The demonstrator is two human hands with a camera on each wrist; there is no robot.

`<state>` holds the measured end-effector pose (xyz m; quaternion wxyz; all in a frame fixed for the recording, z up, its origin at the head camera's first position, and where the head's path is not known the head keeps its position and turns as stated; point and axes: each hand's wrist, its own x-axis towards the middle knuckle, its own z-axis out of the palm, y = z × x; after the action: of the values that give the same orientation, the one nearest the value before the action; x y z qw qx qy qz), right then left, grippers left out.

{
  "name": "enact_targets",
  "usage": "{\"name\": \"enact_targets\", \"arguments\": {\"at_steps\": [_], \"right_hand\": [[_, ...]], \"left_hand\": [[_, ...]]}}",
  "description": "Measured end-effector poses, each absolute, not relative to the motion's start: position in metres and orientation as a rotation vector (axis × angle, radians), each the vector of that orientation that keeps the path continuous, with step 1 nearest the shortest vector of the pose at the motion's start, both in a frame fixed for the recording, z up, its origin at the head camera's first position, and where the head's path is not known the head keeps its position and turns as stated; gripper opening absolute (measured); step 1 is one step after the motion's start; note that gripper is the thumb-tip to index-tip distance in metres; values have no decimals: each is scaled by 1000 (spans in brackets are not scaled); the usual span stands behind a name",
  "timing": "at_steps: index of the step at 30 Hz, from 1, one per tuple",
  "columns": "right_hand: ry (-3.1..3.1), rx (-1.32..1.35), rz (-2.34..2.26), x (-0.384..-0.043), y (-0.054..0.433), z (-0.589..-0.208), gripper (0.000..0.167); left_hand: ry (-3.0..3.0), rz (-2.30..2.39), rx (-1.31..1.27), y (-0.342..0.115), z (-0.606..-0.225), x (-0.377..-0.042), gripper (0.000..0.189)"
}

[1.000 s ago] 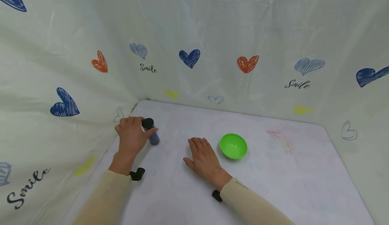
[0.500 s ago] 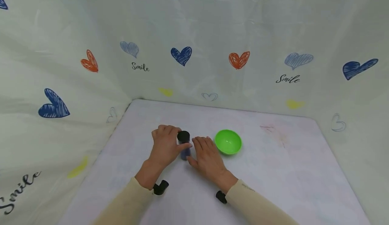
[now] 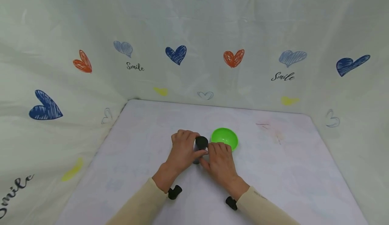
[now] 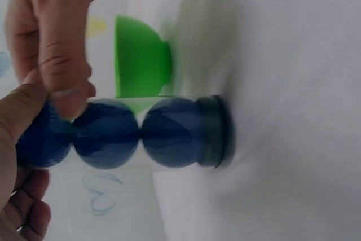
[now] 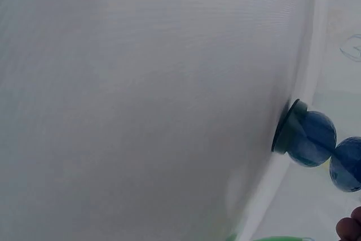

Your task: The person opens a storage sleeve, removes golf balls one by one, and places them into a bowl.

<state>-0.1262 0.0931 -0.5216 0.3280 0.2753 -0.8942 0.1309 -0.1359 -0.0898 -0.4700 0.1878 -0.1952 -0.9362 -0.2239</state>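
Note:
My left hand [image 3: 181,151] grips a clear tube of blue balls [image 4: 113,134] near its top, thumb across the near side. The tube has a dark cap [image 3: 202,142] at its upper end and a dark base [image 4: 214,131] at the lower. It stands about upright; whether the base touches the table I cannot tell. Against the tube's right side is my right hand [image 3: 221,164], its fingertips by the cap and thumb touching the tube below. Overlapping hands hide whether it holds the tube. In the right wrist view, the tube's lower balls [image 5: 313,139] show at right.
A green bowl [image 3: 225,136] stands on the white table [image 3: 288,171] just behind my right hand, which covers its front edge. A sheet printed with hearts [image 3: 206,73] hangs behind the table and along its left side.
My left hand has carried the tube from the far left to the middle. My right hand has moved a little right and its fingers have come against the tube. The head view has shifted slightly.

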Motion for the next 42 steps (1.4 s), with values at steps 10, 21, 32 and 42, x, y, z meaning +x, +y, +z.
{"name": "enact_targets", "arguments": {"at_steps": [10,21,32,42], "right_hand": [[-2308,645,367,-128,91,-521,42],[-2334,620,362,-128,90,-521,42],[-2366,671,330,-128,103,-503,47],[-2366,821,214,-145,121,-465,47]], "left_hand": [[-2559,-709,-421,-84,-482,-136,70],[-2602,-663,-431,-87,-484,-132,61],[-2640,-425,-530,-99,-478,-145,54],[-2658,-239,-627,-85,-475,-154,42]]}}
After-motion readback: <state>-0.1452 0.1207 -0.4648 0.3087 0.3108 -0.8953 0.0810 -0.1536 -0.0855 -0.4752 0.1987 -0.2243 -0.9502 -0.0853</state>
